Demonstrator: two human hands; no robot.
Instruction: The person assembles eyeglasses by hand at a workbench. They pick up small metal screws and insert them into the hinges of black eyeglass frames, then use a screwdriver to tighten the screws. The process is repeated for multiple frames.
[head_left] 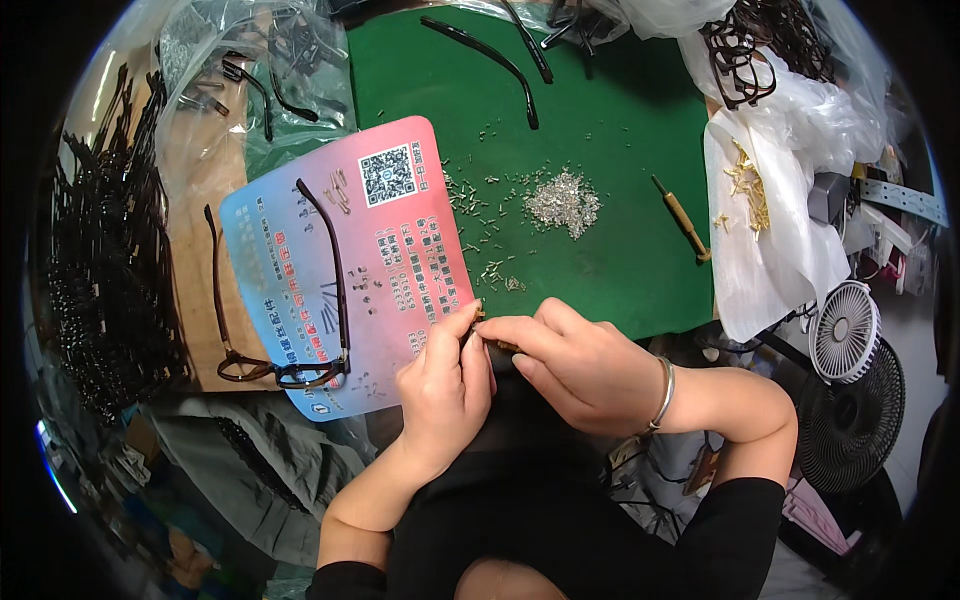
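My left hand (443, 388) is closed, its thumb and forefinger pinching a small gold-coloured metal piece (480, 314) just past the green mat's near edge. Against it, my right hand (578, 368) presses bent fingertips. A second gold-coloured bit (507, 346) shows beneath the right fingers, mostly hidden. Beyond both hands lies a heap of tiny silver screws (562, 203), with loose ones scattered leftward. Left of my left hand, a pair of dark brown glasses (296, 376) rests upside down on a pink and blue printed mat (425, 260). Small metal parts (340, 190) lie in groups on that mat.
A brass-handled screwdriver (686, 220) lies on the green mat (640, 130). Gold-coloured parts (748, 188) sit on white sheeting (735, 280) at right. Dark temple arms (485, 52) lie at the far side. Bundled dark parts (110, 250) fill the left; two fans (845, 332) stand right.
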